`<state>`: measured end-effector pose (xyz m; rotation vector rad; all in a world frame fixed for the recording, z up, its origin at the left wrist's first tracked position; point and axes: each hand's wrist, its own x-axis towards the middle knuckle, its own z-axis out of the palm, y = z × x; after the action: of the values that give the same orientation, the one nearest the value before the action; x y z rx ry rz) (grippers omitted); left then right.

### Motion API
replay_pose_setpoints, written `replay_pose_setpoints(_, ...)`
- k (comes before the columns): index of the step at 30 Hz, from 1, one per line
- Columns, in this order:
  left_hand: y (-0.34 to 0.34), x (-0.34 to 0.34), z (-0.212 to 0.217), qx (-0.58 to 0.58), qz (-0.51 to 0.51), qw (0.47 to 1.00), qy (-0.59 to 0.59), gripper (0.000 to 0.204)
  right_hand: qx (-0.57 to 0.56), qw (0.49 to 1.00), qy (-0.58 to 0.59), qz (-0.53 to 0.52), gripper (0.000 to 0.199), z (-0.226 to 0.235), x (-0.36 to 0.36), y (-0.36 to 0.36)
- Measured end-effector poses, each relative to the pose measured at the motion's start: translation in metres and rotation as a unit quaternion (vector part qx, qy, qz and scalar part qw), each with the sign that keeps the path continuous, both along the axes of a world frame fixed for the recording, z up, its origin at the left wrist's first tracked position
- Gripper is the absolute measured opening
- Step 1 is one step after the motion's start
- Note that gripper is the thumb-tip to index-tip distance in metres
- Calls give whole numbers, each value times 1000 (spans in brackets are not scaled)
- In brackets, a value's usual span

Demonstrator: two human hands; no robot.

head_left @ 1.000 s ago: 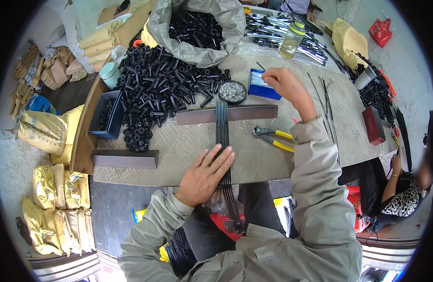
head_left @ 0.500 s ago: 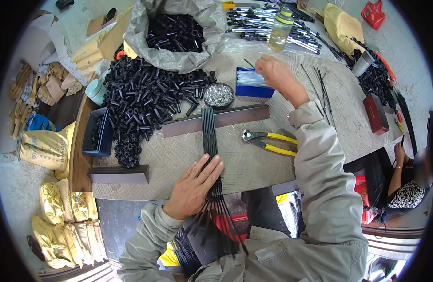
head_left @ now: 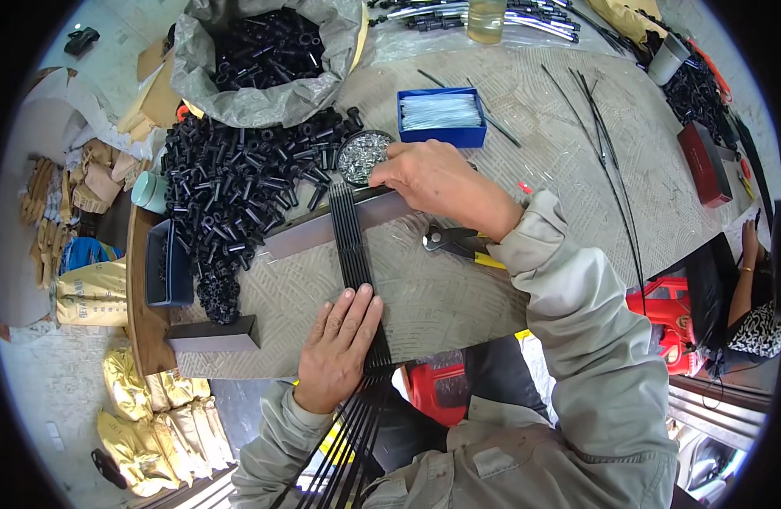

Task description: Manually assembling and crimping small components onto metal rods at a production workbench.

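My left hand lies flat, fingers stretched, over a row of thin black cables side by side near the table's front edge. The cables' far ends rest across a long dark metal bar, and their near ends fan out below the table. My right hand is pinched closed beside a round dish of small shiny metal pieces, just right of the cable tips. Whatever its fingertips hold is too small to make out. Behind it stands a blue box of thin clear strips. Yellow-handled pincers lie partly under my right forearm.
Black tubular parts are heaped at left, below a grey sack of more. A blue bin and short bar sit at the left edge. Loose cables and a dark red box lie right. Another person's arm shows far right.
My right hand has come from the box of clear strips, left and nearer, to the dish and cable tips. My left hand stays flat on the cables. The whole view has shifted.
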<state>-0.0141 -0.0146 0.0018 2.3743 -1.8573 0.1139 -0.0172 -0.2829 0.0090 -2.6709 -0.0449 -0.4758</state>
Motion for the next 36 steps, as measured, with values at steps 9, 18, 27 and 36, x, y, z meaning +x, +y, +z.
replay_pose_setpoints(9, 0, -1, -4, 12, 2, 1000, -1, 44, -9, 1000, 3, -17, 20, 0, 1, 3)
replay_pose_setpoints(18, 0, 0, -7, 31, -2, 999, -12, 44, -2, 1000, -14, -2, 15, -7, 4, 0)
replay_pose_setpoints(27, -4, -2, -5, 10, 18, 1000, -22, 47, -62, 982, -136, -113, 13, 6, -1, -25)
replay_pose_setpoints(36, 6, -2, 0, 11, 16, 999, -27, 50, -21, 990, -107, 84, 12, 36, -29, 22)
